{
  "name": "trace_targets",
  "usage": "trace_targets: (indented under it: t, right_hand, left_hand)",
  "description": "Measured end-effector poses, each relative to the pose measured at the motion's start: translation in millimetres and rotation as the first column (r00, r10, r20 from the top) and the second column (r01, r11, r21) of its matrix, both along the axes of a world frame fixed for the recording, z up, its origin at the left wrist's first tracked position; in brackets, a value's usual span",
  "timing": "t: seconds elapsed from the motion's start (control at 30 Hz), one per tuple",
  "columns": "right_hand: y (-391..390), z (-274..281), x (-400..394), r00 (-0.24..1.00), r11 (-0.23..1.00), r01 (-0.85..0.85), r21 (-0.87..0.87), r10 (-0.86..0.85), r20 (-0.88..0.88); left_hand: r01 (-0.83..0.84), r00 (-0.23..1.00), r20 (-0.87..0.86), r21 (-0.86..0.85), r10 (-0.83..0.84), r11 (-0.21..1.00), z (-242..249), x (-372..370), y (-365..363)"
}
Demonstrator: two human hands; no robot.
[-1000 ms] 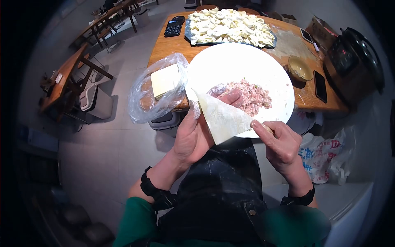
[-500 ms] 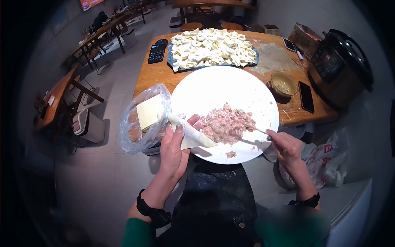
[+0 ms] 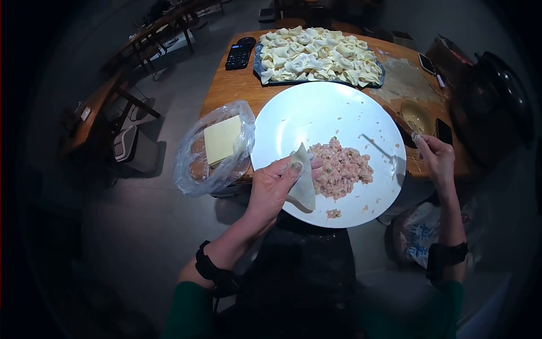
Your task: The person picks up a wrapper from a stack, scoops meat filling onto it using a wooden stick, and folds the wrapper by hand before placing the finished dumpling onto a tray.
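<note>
My left hand (image 3: 275, 183) pinches a folded dough wrapper (image 3: 305, 183) over the left part of a big white plate (image 3: 316, 107). Pink minced meat (image 3: 341, 169) lies on the plate just right of the wrapper. My right hand (image 3: 437, 158) is beyond the plate's right edge, its fingers closed on a thin stick (image 3: 401, 120) whose shaft points up and left, beside a small bowl (image 3: 418, 117). A stack of square wrappers (image 3: 222, 140) sits in an open plastic bag (image 3: 189, 164) left of the plate.
Behind the plate, a dark tray (image 3: 258, 65) is heaped with folded dumplings (image 3: 322, 56). A black calculator-like device (image 3: 238, 56) lies to its left. At the right are a phone (image 3: 444, 131), another phone (image 3: 427, 64) and a dark cooker (image 3: 497, 101).
My right hand has moved with the stick from the meat to beside the bowl. My left hand has shifted right over the plate, and the wrapper is now upright. The view has turned and darkened.
</note>
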State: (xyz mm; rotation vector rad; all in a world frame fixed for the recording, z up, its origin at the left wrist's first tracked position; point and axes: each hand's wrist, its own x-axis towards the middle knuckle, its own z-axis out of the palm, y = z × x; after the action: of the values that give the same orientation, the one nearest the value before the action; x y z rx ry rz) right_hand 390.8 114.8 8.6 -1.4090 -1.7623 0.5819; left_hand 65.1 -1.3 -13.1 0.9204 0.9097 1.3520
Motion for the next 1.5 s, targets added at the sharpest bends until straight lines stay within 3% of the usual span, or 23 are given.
trace_targets:
  t: [0.07, 0.13, 0.27, 0.33, 0.37, 0.43, 0.47, 0.53, 0.67, 0.73, 0.8, 0.83, 0.87, 0.9, 0.93, 1.0, 1.07, 1.13, 1.2, 1.3, 1.33, 1.4, 1.5]
  right_hand:
    - [-57.4, 10.1, -54.1, 0.955, 0.970, -0.191, -0.147, 0.149, -0.258]
    - [-87.4, 3.7, -80.6, 0.903, 0.917, -0.343, -0.204, 0.262, -0.340]
    - [-87.6, -19.8, -90.9, 0.901, 0.908, -0.312, -0.278, 0.190, -0.391]
    - [-102.2, -20.7, -97.2, 0.853, 0.958, -0.254, -0.131, 0.158, -0.498]
    - [-114.8, -18.5, -106.6, 0.858, 0.946, -0.254, -0.200, 0.126, -0.497]
    - [-132.6, -15.0, -125.8, 0.926, 0.913, -0.233, -0.334, 0.104, -0.362]
    - [-139.3, -21.0, -142.7, 0.812, 0.950, -0.284, -0.133, 0.164, -0.561]
    - [-147.6, -24.3, -161.1, 0.726, 0.961, -0.235, -0.147, 0.073, -0.683]
    - [-144.9, -41.4, -168.9, 0.644, 0.996, -0.090, -0.018, 0.045, -0.763]
    - [-140.3, -33.9, -165.7, 0.617, 0.997, -0.079, 0.028, 0.070, -0.784]
    - [-128.1, -38.2, -159.1, 0.598, 0.994, -0.073, 0.085, 0.112, -0.794]
    - [-119.2, -31.3, -154.5, 0.752, 0.945, -0.140, 0.297, 0.296, -0.589]
    - [-108.7, -23.8, -148.5, 0.849, 0.847, -0.248, 0.470, 0.424, -0.317]
    - [-95.4, -16.7, -139.5, 0.884, 0.700, -0.360, 0.617, 0.468, -0.015]
    - [-92.4, -14.9, -134.4, 0.887, 0.702, -0.356, 0.617, 0.461, -0.013]
    - [-87.2, -12.7, -127.6, 0.900, 0.706, -0.435, 0.558, 0.339, 0.273]
    - [-82.1, -10.9, -122.4, 0.896, 0.728, -0.434, 0.531, 0.287, 0.339]
    - [-74.4, -3.6, -117.4, 0.807, 0.761, -0.540, 0.359, 0.347, 0.478]
    - [-54.3, -2.2, -114.1, 0.833, 0.774, -0.506, 0.381, 0.325, 0.447]
    - [21.8, -6.0, -92.9, 0.970, 0.922, -0.125, 0.366, 0.035, 0.241]
    - [69.4, -7.1, -81.1, 0.986, 0.920, 0.003, 0.393, -0.068, 0.150]
    - [120.0, 1.9, -75.4, 0.968, 0.915, 0.136, 0.379, -0.204, 0.146]
    - [181.2, -1.8, -84.9, 0.968, 0.891, 0.234, 0.388, -0.249, -0.012]
  left_hand:
    - [0.005, 1.000, -0.011, 0.005, -0.005, 1.000, -3.0, 2.5, 2.4]
    - [0.006, 0.986, -0.167, 0.002, -0.006, 1.000, -10.0, 5.3, 3.6]
    - [0.000, 0.982, -0.191, -0.014, -0.002, 1.000, -2.8, 9.2, -2.7]
    - [0.014, 0.993, 0.113, -0.001, -0.014, 1.000, 4.7, 11.4, -11.3]
    - [0.015, 0.993, 0.120, -0.005, -0.014, 1.000, 6.7, 14.1, -14.9]
    - [0.060, 0.826, 0.562, -0.008, -0.046, 0.998, 10.0, 21.2, -16.8]
    - [0.067, 0.824, 0.565, -0.011, -0.049, 0.998, 8.5, 25.1, -18.4]
    - [0.125, 0.694, 0.717, -0.025, -0.069, 0.992, 4.7, 31.0, -20.3]
    - [0.105, 0.635, 0.766, 0.045, -0.102, 0.993, -10.5, 26.9, -17.5]
    - [0.075, 0.678, 0.734, -0.027, -0.031, 0.997, -3.3, 28.2, -16.6]
    - [-0.033, 0.960, 0.277, -0.009, 0.035, 0.999, -2.8, 30.2, -15.0]
    - [-0.115, 0.993, -0.031, 0.059, 0.117, 0.992, -5.8, 28.7, -13.2]
    - [-0.108, 0.994, -0.029, 0.060, 0.109, 0.992, -5.1, 24.5, -12.1]
    - [-0.073, 0.888, -0.398, 0.371, 0.229, 0.926, -3.3, 18.7, -11.0]
    - [0.089, 0.638, -0.641, 0.611, 0.426, 0.786, -2.7, 14.9, -9.6]
    - [0.240, 0.433, -0.701, 0.695, 0.567, 0.678, -1.7, 15.1, -5.5]
    - [0.299, 0.387, -0.768, 0.628, 0.510, 0.719, 0.6, 16.8, -1.0]
    - [0.311, 0.340, -0.784, 0.615, 0.520, 0.724, 0.7, 21.3, 4.1]
    - [0.306, 0.352, -0.766, 0.637, 0.538, 0.707, 9.0, 19.7, 11.3]
    - [0.236, 0.370, -0.729, 0.674, 0.576, 0.700, 24.0, -6.2, 15.9]
    - [0.154, 0.302, -0.731, 0.671, 0.612, 0.725, 24.3, -32.9, 19.4]
    - [0.093, 0.208, -0.739, 0.667, 0.641, 0.739, 22.8, -65.7, 21.0]
    - [-0.003, 0.122, -0.743, 0.663, 0.658, 0.749, 20.4, -90.0, 27.7]
